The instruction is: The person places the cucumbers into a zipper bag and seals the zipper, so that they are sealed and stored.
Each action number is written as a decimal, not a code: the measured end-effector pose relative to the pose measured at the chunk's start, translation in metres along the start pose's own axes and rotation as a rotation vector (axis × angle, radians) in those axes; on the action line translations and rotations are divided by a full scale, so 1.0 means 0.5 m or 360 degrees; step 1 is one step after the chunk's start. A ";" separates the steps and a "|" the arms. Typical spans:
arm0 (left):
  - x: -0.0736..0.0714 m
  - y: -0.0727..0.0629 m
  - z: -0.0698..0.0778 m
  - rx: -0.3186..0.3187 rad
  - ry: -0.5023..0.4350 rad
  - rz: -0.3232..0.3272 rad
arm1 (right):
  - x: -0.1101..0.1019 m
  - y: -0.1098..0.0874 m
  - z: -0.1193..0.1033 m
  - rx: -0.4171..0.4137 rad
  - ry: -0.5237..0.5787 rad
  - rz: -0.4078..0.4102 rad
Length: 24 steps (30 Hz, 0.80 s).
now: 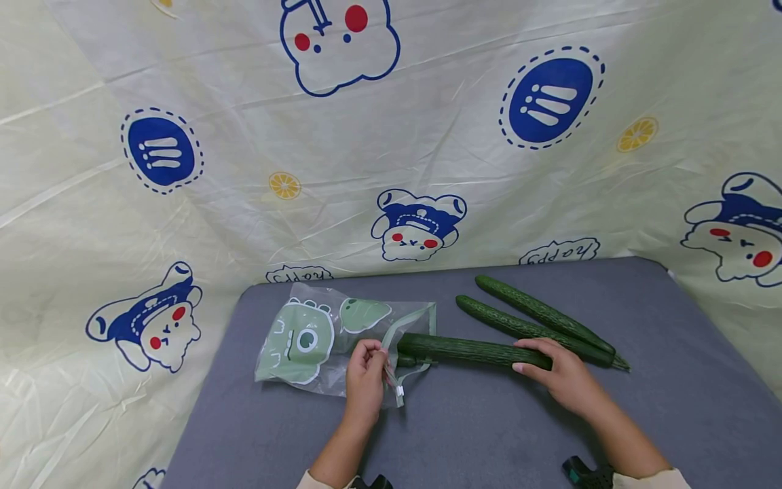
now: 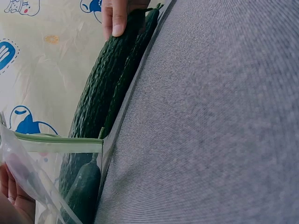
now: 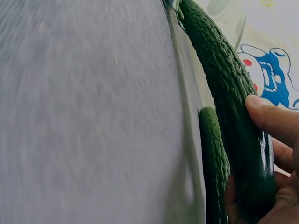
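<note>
A clear zip bag (image 1: 351, 377) with green cartoon prints lies on its side, its mouth facing right. My left hand (image 1: 365, 384) pinches the bag near its mouth, beside the white zip slider (image 1: 400, 392). My right hand (image 1: 565, 377) grips the right end of a long green cucumber (image 1: 464, 349), thumb on the near side. That cucumber's left end is inside the bag's mouth. Below it, another cucumber (image 2: 85, 191) sits within the bag, seen through the plastic in the left wrist view.
Two more cucumbers, a front one (image 1: 497, 316) and a back one (image 1: 531, 303), lie slantwise at the back right, their stem ends together behind my right hand. A grey cloth-covered table (image 1: 476, 435) lies beneath everything. A printed curtain (image 1: 342, 149) hangs behind its far edge.
</note>
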State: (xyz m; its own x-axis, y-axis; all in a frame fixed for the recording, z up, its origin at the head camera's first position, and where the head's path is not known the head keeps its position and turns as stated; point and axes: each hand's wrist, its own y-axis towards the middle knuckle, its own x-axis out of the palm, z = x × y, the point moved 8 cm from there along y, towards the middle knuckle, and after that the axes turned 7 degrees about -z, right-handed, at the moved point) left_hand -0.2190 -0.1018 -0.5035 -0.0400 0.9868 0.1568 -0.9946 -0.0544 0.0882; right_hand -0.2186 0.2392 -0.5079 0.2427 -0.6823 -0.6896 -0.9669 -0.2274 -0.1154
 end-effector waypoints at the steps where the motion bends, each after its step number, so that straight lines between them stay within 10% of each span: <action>1: 0.000 0.000 0.000 -0.0003 0.0004 0.0000 | 0.003 0.002 -0.003 -0.0008 0.0003 0.0003; 24: 0.002 -0.003 0.005 0.0011 0.0045 0.0025 | 0.087 0.051 -0.078 -0.0042 0.0155 0.0097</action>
State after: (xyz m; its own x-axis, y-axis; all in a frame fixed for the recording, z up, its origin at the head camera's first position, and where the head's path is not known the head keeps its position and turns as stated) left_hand -0.2171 -0.1011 -0.5010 -0.0582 0.9898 0.1301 -0.9932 -0.0705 0.0927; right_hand -0.2296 0.1766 -0.5129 0.1914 -0.7594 -0.6218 -0.9780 -0.2009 -0.0557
